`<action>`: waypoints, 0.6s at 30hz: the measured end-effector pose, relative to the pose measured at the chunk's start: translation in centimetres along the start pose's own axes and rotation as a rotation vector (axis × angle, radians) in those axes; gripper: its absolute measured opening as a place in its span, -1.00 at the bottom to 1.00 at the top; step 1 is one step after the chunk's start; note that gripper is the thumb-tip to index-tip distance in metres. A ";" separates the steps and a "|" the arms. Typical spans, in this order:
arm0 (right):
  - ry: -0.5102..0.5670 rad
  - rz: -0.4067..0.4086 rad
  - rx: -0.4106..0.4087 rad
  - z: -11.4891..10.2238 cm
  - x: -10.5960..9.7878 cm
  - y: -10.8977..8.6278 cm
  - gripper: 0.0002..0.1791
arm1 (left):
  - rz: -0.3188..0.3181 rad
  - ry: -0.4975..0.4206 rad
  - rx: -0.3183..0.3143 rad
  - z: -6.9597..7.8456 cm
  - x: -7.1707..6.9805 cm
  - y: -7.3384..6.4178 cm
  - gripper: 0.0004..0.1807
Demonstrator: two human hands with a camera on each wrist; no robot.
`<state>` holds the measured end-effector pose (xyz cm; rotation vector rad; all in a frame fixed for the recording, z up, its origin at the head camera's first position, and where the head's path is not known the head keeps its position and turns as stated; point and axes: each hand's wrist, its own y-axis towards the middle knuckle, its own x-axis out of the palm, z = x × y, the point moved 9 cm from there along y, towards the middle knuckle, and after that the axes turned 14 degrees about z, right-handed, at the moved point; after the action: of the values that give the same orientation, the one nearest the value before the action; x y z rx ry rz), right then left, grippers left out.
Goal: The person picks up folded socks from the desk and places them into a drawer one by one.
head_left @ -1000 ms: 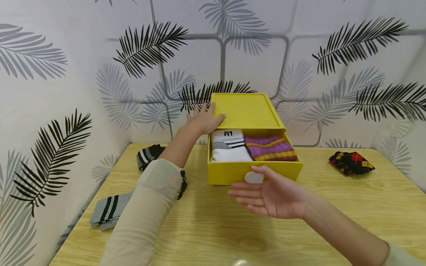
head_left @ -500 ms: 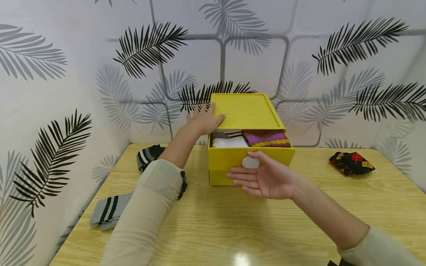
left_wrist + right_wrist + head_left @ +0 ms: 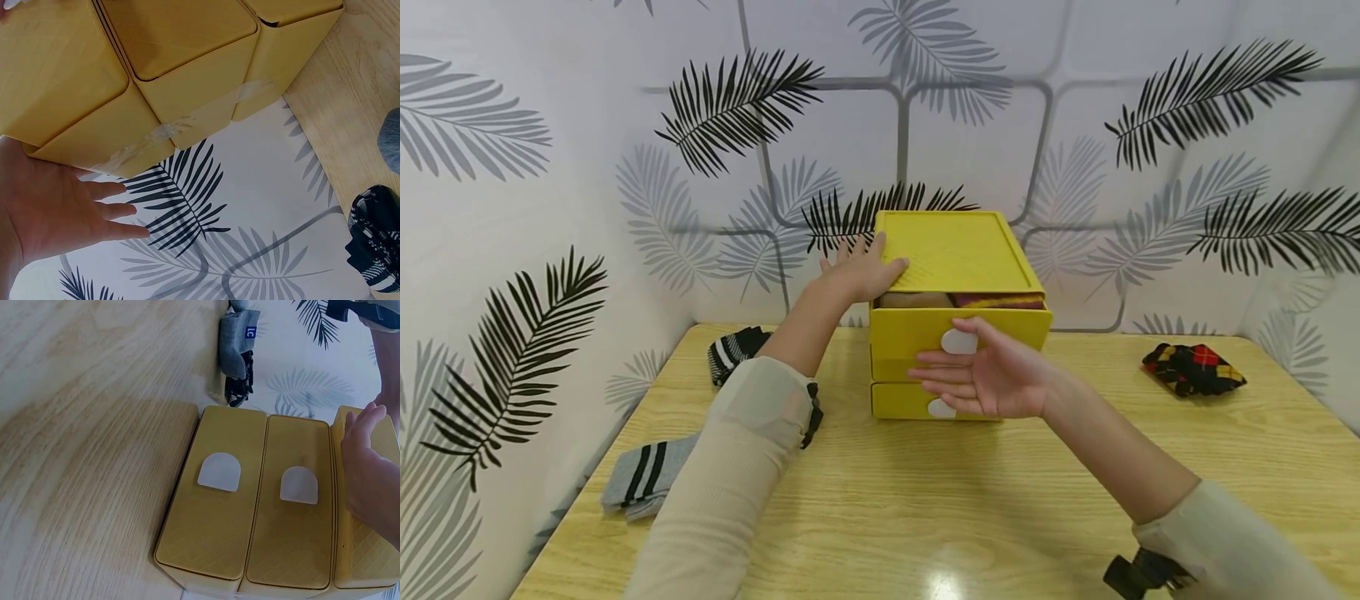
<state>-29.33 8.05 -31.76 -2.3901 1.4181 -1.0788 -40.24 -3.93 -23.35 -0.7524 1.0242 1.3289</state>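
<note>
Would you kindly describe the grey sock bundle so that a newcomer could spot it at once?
On the wooden table, start from the yellow drawer unit and look left, towards the table's left edge. The grey sock bundle lies there, partly hidden behind the beige left sleeve. Its two black bands on plain grey set it apart from the black-and-white bundle farther back.

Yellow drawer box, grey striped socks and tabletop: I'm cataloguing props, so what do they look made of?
Yellow drawer box: probably plastic, low sheen; moulded rim, even colour.
Grey striped socks: matt, soft-looking fabric, likely knit; folded layers show, fibre unclear.
Tabletop: wood or wood-look laminate, somewhat glossy; grain lines and a bright reflection, though I can't tell which.
</note>
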 end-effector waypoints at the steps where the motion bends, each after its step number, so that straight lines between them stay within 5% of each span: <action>1: 0.001 0.006 -0.001 -0.2 -0.1 0.2 -0.26 | -0.002 0.000 -0.002 0.0 0.0 0.0 -0.26; 18: 0.030 0.038 -0.012 -2.0 -1.0 1.9 -0.39 | -0.050 0.013 -0.017 0.0 0.0 -0.1 -0.26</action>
<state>-32.30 8.24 -31.69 -2.3549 1.4775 -1.1050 -40.13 -3.91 -23.35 -0.7955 0.9998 1.2922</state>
